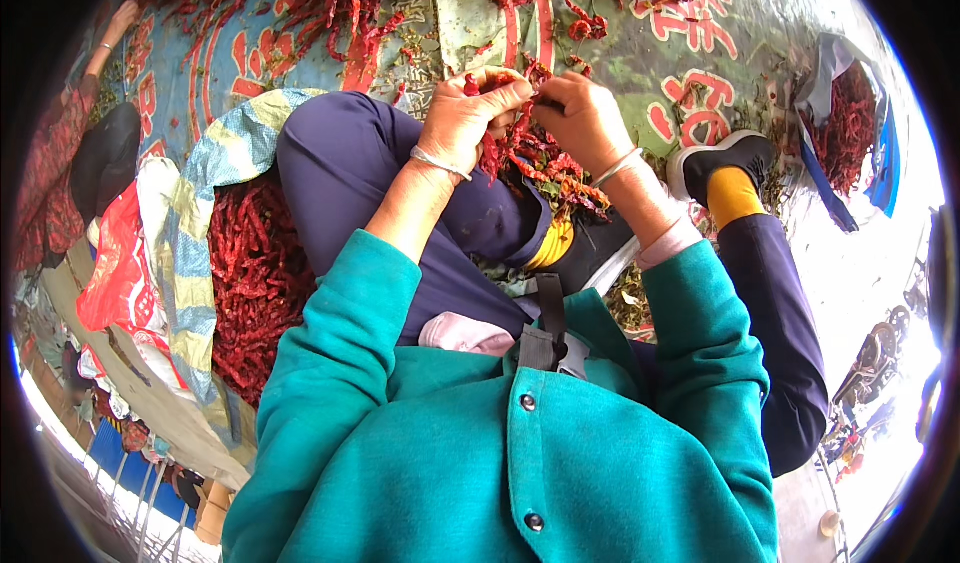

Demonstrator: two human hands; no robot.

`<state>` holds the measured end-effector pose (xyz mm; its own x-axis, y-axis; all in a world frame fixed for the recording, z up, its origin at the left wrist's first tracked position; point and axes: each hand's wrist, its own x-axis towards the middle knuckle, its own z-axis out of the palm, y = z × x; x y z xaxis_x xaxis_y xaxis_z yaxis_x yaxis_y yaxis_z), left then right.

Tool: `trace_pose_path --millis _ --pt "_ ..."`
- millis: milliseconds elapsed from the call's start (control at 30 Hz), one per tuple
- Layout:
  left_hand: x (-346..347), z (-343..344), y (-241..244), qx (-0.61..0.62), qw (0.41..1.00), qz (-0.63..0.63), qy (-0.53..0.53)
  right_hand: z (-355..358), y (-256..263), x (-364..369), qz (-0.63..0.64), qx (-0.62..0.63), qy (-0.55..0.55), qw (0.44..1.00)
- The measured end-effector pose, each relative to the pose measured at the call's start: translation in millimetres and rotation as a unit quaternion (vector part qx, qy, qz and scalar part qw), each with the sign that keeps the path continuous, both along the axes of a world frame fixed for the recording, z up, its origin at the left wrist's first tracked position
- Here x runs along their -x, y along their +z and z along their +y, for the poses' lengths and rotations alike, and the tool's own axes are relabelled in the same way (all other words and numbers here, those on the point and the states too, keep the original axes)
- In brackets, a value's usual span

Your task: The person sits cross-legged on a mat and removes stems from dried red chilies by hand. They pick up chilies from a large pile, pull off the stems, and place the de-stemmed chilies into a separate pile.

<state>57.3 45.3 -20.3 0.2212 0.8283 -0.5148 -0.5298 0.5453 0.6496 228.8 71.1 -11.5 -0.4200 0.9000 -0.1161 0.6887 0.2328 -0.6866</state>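
Observation:
Dried red chili peppers [471, 85] show in my left hand [472, 113], some above its thumb and some hanging below its palm. My right hand [589, 117] pinches at the end of a chili beside my left thumb tip. The fingertips of both hands nearly touch, and they hide most of that pepper. More dried chilies on their stalks [562, 173] lie just beneath the hands, by my bent leg and black shoe [596, 244]. A bangle circles each wrist.
Red chilies [360, 0] are heaped along the far side of a printed tarp [480, 27]. On the left, a checked woven sack [191, 263] holds chilies [259, 285]. Another open bag [817, 105] of chilies stands right. Another person's arm [109, 42] reaches in at upper left.

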Motion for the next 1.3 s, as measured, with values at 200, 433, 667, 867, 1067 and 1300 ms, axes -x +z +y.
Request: trace_pose_path --millis 200,433,667,867,1067,1300 --pt "20.7 1.9 2.4 0.029 0.985 -0.061 0.158 -9.5 -16.1 -37.3 -0.265 -0.062 0.048 0.961" --pt "20.6 -2.4 -5.7 0.073 0.981 -0.145 0.108 -29.8 -29.5 9.4 -0.113 -0.212 0.194 0.951" --pt "16.8 -9.4 -6.7 0.034 0.989 -0.080 0.119 -28.2 -25.1 -4.0 -0.047 -0.191 0.126 0.972" --pt "1.6 -17.1 4.1 -0.029 0.999 0.029 0.034 -29.2 -10.8 -10.6 0.171 0.006 -0.083 0.982" --pt "-12.2 -23.1 16.3 -0.137 0.983 0.122 -0.006 -30.8 12.4 -8.2 0.460 0.302 -0.253 0.795" --pt "-22.8 -21.0 5.6 -0.200 0.927 0.300 -0.098 -35.3 18.7 -11.2 0.418 0.334 -0.244 0.809"
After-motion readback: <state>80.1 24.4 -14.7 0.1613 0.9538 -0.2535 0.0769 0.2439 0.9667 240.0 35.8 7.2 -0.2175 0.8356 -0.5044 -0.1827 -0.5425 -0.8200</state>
